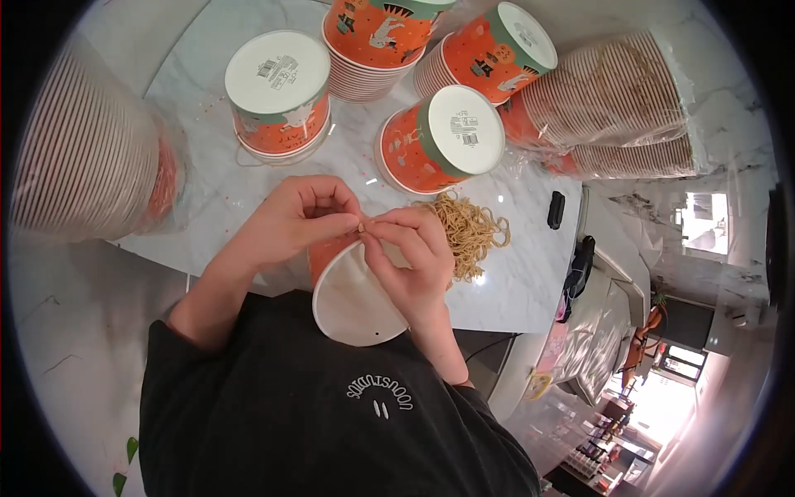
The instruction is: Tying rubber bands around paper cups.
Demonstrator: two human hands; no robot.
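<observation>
An orange paper bucket (356,290) with a white inside lies tilted in front of my chest, its mouth facing me. A small dark hole shows near its rim. Above the far side of the rim, my left hand (302,219) pinches a tiny tan bit of cord (361,229) between thumb and forefinger. Fingertips of my right hand (412,257) meet it there, pinching the same bit. How far the cord runs is hidden by the fingers. Just beyond my right hand lies a tangled heap of tan cords (470,236).
Upside-down orange and green buckets (279,74) (465,130) stand on the marble table (522,273), with stacked ones (377,41) behind. Plastic-wrapped bucket stacks flank it at left (91,157) and right (613,95). A small black object (556,209) lies near the right edge.
</observation>
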